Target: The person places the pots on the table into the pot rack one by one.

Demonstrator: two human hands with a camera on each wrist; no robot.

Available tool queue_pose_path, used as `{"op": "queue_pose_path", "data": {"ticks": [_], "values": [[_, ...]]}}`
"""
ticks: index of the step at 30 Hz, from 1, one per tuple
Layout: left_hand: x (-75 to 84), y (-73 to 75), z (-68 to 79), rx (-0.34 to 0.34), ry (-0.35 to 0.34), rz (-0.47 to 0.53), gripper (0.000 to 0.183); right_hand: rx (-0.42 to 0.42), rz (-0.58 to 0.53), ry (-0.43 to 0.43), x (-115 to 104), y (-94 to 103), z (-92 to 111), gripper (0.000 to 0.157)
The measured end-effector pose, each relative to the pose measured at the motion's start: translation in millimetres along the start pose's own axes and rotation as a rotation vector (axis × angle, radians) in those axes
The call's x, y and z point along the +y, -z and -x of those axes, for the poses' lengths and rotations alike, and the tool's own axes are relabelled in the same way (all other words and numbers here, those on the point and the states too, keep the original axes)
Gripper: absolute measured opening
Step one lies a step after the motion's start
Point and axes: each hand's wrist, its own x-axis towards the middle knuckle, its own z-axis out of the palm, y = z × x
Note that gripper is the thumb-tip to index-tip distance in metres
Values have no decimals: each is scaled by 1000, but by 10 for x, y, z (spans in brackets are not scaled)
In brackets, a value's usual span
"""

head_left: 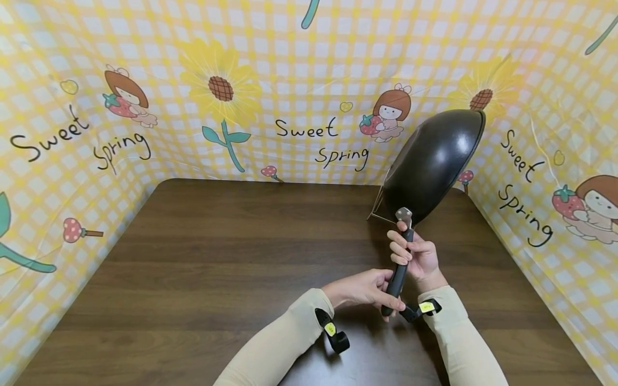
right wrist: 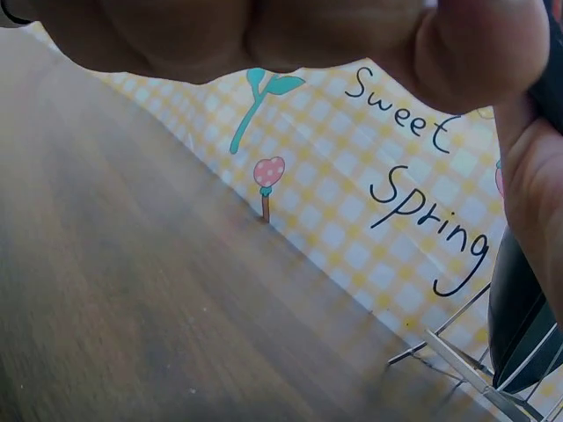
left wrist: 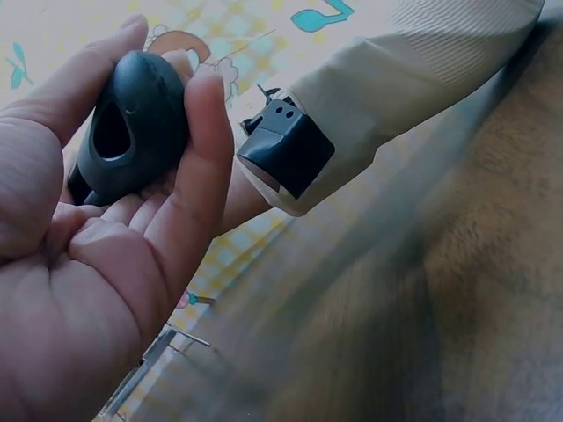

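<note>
A black wok [head_left: 434,161] is tipped up at the back right, its rounded underside facing me. My right hand [head_left: 424,261] grips its long black handle [head_left: 397,281] close to the metal joint. Lower down, my left hand [head_left: 359,288] holds the handle's end between thumb and fingers. In the left wrist view, the handle's tip [left wrist: 145,123] with its hanging hole sits within the curled fingers. Thin metal wires of a rack [right wrist: 475,369] show beside the wok in the right wrist view; whether the wok touches them I cannot tell.
A dark brown wooden table [head_left: 217,257] spreads out to the left of the wok. Yellow checked cloth [head_left: 289,69] with cartoon prints hangs along the back and both sides. A black strap mount [head_left: 333,332] is on each sleeve near the wrist.
</note>
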Motion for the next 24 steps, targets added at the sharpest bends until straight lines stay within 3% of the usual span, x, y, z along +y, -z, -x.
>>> {"op": "queue_pose_path", "data": {"ticks": [13,24], "values": [[-87,83,-49,-3,30,100,25,6,-12,-6,-7,60,16,30],[-187,147,-73,-57,59,216,30,13,-20,-10,10,102,49,30]]}}
